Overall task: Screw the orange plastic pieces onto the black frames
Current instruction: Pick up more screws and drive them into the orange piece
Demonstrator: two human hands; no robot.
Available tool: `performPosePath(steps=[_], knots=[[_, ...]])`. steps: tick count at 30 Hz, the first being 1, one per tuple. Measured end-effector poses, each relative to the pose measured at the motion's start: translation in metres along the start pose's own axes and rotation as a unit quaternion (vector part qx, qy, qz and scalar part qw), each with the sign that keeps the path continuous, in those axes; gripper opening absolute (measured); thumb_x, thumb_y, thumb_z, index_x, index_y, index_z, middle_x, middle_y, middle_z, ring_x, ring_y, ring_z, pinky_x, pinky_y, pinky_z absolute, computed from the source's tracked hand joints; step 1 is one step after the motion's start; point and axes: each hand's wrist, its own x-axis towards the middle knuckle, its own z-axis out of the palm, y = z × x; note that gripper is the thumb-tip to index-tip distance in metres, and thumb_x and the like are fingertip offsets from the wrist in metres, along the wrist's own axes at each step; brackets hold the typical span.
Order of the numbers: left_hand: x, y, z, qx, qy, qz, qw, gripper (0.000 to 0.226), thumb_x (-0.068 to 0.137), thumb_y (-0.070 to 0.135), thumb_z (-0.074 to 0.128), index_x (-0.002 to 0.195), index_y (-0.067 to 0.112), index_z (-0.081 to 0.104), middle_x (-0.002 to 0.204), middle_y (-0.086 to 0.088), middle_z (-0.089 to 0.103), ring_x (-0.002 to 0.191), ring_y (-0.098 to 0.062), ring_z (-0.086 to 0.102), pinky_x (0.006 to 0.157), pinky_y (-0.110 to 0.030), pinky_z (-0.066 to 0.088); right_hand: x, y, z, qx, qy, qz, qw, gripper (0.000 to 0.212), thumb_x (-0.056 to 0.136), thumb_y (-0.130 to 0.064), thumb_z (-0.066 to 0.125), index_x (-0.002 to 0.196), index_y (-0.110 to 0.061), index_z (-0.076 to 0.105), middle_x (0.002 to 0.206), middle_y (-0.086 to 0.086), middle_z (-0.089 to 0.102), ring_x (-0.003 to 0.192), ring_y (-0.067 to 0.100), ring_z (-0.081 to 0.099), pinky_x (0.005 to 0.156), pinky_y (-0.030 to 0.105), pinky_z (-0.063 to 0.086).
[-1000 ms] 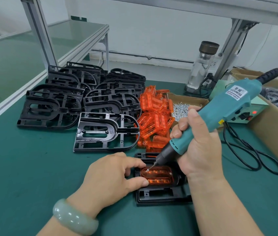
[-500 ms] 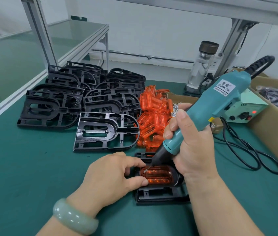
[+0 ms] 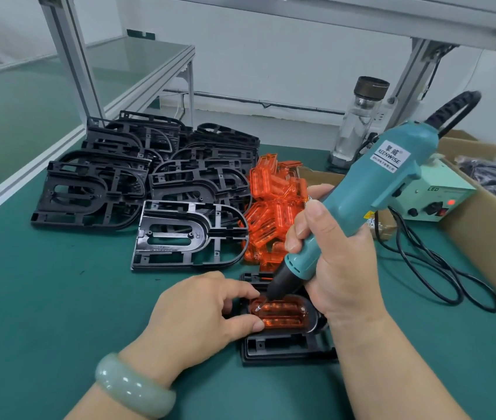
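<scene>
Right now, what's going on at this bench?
A person is screwing an orange piece onto a black frame on the green bench. The right hand grips a teal electric screwdriver, its bit down at the piece's left end. The left hand pinches that end to steady it. Behind lie a pile of orange pieces and stacks of bare black frames.

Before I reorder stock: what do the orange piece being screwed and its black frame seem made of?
Orange piece: translucent glossy plastic; light shows through its ribs. Black frame: opaque moulded plastic, likely, with soft sheen on its thin walls.
</scene>
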Motion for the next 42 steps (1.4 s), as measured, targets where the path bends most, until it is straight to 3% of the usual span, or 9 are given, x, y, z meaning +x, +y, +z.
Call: performPosePath(steps=[6, 13, 19, 23, 29, 36, 42], knots=[[-0.001, 0.001, -0.001, 0.002, 0.004, 0.002, 1.000, 0.050, 0.065, 0.073, 0.060, 0.111, 0.067, 0.038, 0.076, 0.018, 0.051, 0.070, 0.005, 0.048, 0.056, -0.015, 0.032, 0.002, 0.003, 0.007, -0.011, -0.068, -0.018, 0.997, 0.017, 0.079, -0.027, 0.067, 0.095, -0.027, 0.063, 0.059, -0.004, 0.051, 0.048, 0.014, 0.049, 0.053, 0.025, 0.043], [-0.003, 0.003, -0.001, 0.006, 0.011, 0.012, 1.000, 0.048, 0.067, 0.071, 0.058, 0.112, 0.064, 0.045, 0.081, 0.018, 0.048, 0.072, 0.008, 0.047, 0.058, -0.012, 0.032, 0.004, 0.005, 0.012, -0.011, -0.135, -0.010, 0.991, 0.018, 0.081, -0.025, 0.066, 0.098, -0.031, 0.065, 0.061, -0.006, 0.051, 0.049, 0.013, 0.050, 0.054, 0.025, 0.044], [0.000, 0.005, -0.001, -0.010, 0.007, 0.047, 0.999, 0.036, 0.067, 0.071, 0.056, 0.100, 0.065, 0.041, 0.087, 0.015, 0.046, 0.081, 0.005, 0.045, 0.065, -0.018, 0.040, 0.005, 0.005, 0.015, -0.004, -0.185, 0.007, 0.983, 0.028, 0.077, -0.031, 0.077, 0.102, -0.029, 0.064, 0.063, -0.006, 0.053, 0.050, 0.011, 0.050, 0.054, 0.024, 0.044], [0.003, 0.007, 0.000, -0.009, -0.004, 0.052, 0.999, 0.034, 0.068, 0.067, 0.062, 0.093, 0.063, 0.039, 0.087, 0.012, 0.047, 0.082, 0.003, 0.045, 0.062, -0.020, 0.038, 0.006, 0.007, 0.015, 0.002, -0.180, 0.018, 0.983, 0.024, 0.079, -0.026, 0.072, 0.101, -0.027, 0.064, 0.062, -0.005, 0.052, 0.049, 0.011, 0.049, 0.053, 0.024, 0.044], [0.004, 0.005, 0.002, -0.021, 0.002, 0.054, 0.998, 0.036, 0.066, 0.067, 0.065, 0.091, 0.058, 0.040, 0.085, 0.012, 0.047, 0.080, 0.003, 0.045, 0.060, -0.020, 0.035, 0.007, 0.007, 0.018, 0.008, -0.183, 0.026, 0.983, 0.038, 0.074, -0.046, 0.079, 0.103, -0.026, 0.063, 0.062, -0.006, 0.053, 0.049, 0.010, 0.050, 0.054, 0.022, 0.044], [0.003, 0.007, 0.002, -0.021, 0.005, 0.052, 0.998, 0.031, 0.065, 0.067, 0.064, 0.085, 0.061, 0.042, 0.083, 0.013, 0.047, 0.078, 0.008, 0.043, 0.056, -0.014, 0.029, 0.002, 0.007, 0.015, 0.004, -0.162, 0.008, 0.987, 0.014, 0.079, -0.023, 0.067, 0.090, -0.030, 0.064, 0.058, -0.006, 0.052, 0.046, 0.010, 0.048, 0.052, 0.023, 0.043], [0.004, 0.007, 0.004, -0.005, 0.011, 0.049, 0.999, 0.041, 0.068, 0.067, 0.063, 0.096, 0.060, 0.034, 0.080, 0.013, 0.046, 0.081, 0.005, 0.040, 0.058, -0.015, 0.031, -0.001, 0.008, 0.011, -0.001, -0.132, 0.000, 0.991, 0.012, 0.076, -0.018, 0.065, 0.077, -0.029, 0.061, 0.054, -0.005, 0.048, 0.042, 0.013, 0.045, 0.049, 0.025, 0.041]])
